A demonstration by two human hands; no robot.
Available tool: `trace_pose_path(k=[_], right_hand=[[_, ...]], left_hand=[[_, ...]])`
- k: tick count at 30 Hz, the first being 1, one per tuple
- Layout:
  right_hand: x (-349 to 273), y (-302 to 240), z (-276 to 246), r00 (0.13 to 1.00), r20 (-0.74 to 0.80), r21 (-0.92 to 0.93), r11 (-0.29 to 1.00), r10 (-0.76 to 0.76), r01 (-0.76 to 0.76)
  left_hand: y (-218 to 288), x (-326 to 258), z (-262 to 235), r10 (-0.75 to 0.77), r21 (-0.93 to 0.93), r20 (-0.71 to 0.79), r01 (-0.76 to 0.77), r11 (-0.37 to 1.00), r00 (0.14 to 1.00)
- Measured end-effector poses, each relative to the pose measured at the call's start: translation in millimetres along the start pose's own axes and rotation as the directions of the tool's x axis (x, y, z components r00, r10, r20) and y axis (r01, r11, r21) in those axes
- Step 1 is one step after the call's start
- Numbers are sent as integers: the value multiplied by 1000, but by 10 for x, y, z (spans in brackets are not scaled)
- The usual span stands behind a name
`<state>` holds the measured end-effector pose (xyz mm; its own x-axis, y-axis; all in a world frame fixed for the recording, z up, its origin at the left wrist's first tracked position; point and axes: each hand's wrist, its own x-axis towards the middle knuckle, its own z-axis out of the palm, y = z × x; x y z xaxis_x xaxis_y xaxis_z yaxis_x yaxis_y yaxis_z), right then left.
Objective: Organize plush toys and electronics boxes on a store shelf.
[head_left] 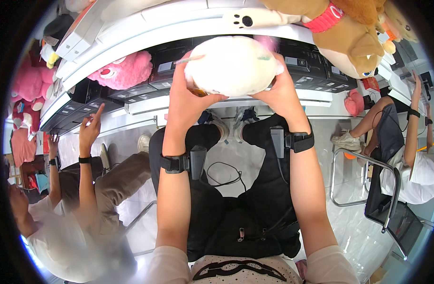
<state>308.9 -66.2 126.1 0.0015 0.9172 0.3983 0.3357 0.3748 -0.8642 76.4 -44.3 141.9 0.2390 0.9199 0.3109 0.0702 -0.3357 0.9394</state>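
Note:
A round white plush toy (229, 66) is held up before the shelf between my two hands. My left hand (187, 92) grips its left side, thumb along the lower edge. On the opposite side my right hand (281, 87) holds it, with that thumb underneath and the fingers partly behind. Small coloured marks show on the plush near both ends; what they are is too blurred to tell. Just left of it, a pink fluffy plush (124, 71) lies on the dark boxes. A black band with a small device sits on each of my wrists.
Black boxes (300, 64) fill the shelf behind the plush. A big tan plush dog (345, 40) hangs over the upper right, one paw reaching left. A seated person (79, 227) is at my left, another (411, 165) at my right by a metal-framed chair (392, 189). A cable (224, 175) dangles between my knees.

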Motion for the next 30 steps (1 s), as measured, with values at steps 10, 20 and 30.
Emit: trace_pose_path(k=[10,20,30], right_hand=[[188,128,144,965,-128,-152,966,-230,210],[334,206,95,999,37,-156,988,21,-15],[469,272,76,990,66,-123,986,121,-112]], left_hand=[[-220,140,-67,156,158,-109,-138,978,982],[-357,267,-100,106,245,-101,-79,966,989],[-288,435,-80,51,296,-129,-11,955,990]])
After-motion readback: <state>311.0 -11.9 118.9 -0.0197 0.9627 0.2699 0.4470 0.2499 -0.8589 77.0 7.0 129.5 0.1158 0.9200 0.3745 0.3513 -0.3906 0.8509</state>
